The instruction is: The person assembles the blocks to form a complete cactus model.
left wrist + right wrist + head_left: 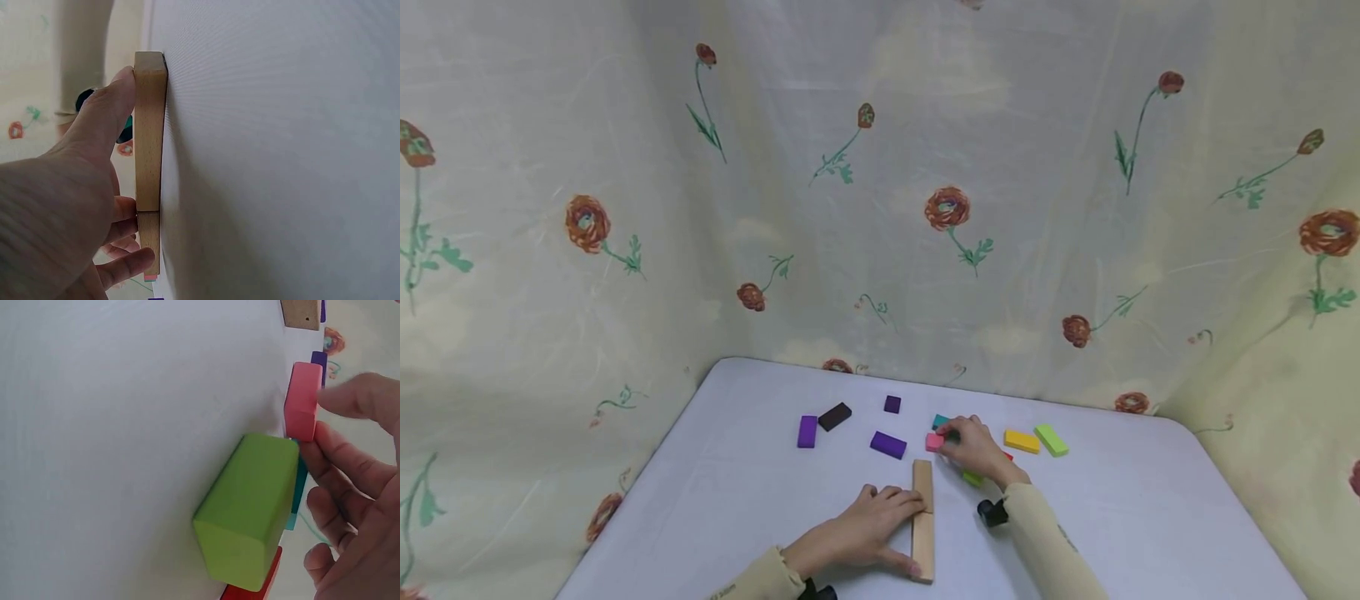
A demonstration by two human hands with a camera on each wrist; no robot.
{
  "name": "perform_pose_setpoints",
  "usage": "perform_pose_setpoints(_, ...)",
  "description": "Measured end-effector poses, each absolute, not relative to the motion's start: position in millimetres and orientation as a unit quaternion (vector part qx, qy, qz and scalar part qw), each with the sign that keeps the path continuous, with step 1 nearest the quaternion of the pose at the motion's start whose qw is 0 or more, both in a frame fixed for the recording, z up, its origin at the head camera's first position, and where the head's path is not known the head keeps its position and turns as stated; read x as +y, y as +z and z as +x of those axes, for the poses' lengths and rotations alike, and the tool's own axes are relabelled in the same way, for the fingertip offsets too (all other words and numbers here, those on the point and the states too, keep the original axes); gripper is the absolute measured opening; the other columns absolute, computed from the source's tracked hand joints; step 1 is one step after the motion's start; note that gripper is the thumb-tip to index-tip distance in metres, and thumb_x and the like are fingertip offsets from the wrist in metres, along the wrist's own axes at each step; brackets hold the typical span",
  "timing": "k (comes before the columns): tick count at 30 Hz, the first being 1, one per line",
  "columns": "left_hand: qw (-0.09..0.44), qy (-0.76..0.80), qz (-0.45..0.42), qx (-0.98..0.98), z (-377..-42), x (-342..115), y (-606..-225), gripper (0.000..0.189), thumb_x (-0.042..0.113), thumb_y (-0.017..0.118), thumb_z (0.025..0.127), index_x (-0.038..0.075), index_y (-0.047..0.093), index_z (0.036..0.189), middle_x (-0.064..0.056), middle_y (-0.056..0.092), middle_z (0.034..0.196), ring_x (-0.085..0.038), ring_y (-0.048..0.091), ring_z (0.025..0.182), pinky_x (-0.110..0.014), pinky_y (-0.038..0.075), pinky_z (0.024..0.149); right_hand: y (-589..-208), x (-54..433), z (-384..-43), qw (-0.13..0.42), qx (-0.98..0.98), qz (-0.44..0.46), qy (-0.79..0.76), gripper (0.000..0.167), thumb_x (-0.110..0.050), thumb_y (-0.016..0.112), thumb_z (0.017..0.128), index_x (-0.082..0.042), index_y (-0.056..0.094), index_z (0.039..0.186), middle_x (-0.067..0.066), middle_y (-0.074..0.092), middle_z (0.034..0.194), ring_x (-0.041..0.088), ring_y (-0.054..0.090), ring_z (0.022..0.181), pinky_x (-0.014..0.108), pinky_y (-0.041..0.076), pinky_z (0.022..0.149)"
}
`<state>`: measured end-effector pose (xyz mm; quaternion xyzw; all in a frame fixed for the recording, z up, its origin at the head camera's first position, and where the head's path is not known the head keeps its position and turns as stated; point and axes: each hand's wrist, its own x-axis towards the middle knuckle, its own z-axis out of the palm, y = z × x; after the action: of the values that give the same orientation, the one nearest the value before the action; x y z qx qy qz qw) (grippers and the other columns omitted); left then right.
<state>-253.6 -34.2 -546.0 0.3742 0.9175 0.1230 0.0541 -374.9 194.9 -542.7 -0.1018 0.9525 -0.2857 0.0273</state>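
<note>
Pink block (934,442) on tabletop (790,492), past far end of two wooden blocks (924,533) and a bit right; teal block (940,422) just beyond. State of hands: right hand (976,447) mostly closed, thumb and fingertips at pink block, apparently pinching; firmness, can't tell. Left hand (872,527) spread wide along wooden blocks, thumb at near end, fingers over far part, not clenched. For a clean pick: thumb and index squarely on opposite sides, then straight up before any sideways travel, to avoid clipping teal block or green block (247,494) on the near right. Tuck in spare fingers. With left, light even pressure along the row; too much push likely to open the seam.
</note>
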Motion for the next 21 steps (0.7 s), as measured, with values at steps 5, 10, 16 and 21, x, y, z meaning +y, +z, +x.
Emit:
perform_pose_setpoints(5,0.052,0.124,0.375,0.917,-253.1,-33.8,-545.4,0.092,0.079,0.056,0.072,0.025,0.041,0.145,0.008,0.042,0.148,-0.015,0.041,0.132,-0.044,0.038,0.095,-543.2,196.1,-375.7,0.034,0.95,-0.093,-0.295,0.022,-0.02,0.071,0.086,-0.018,0.07,0.108,0.003,0.062,0.117,0.024,0.046,0.107,0.046,0.041,0.096)
perform_pose_setpoints(10,0.044,0.126,0.382,0.914,-253.1,-34.8,-544.6,0.091,0.078,0.057,0.073,0.024,0.042,0.145,0.007,0.042,0.148,-0.015,0.041,0.132,-0.043,0.037,0.095,-540.8,195.8,-377.5,0.038,0.949,-0.097,-0.298,0.023,-0.019,0.071,0.088,-0.019,0.071,0.11,0.003,0.062,0.116,0.023,0.047,0.106,0.046,0.042,0.097)
perform_pose_setpoints(16,0.049,0.127,0.38,0.915,-252.3,-34.7,-543.9,0.092,0.078,0.057,0.072,0.024,0.042,0.145,0.007,0.043,0.148,-0.015,0.041,0.132,-0.042,0.037,0.094,-541.0,192.7,-378.4,0.043,0.946,-0.111,-0.302,0.022,-0.015,0.071,0.087,-0.017,0.072,0.109,0.004,0.064,0.115,0.023,0.049,0.106,0.047,0.042,0.098)
perform_pose_setpoints(21,0.042,0.128,0.387,0.912,-251.2,-35.4,-542.7,0.091,0.078,0.056,0.074,0.023,0.042,0.144,0.007,0.043,0.147,-0.014,0.041,0.131,-0.04,0.037,0.092,-540.8,188.4,-378.4,0.045,0.943,-0.126,-0.304,0.022,-0.016,0.07,0.088,-0.016,0.072,0.109,0.003,0.067,0.112,0.022,0.05,0.103,0.045,0.043,0.097)
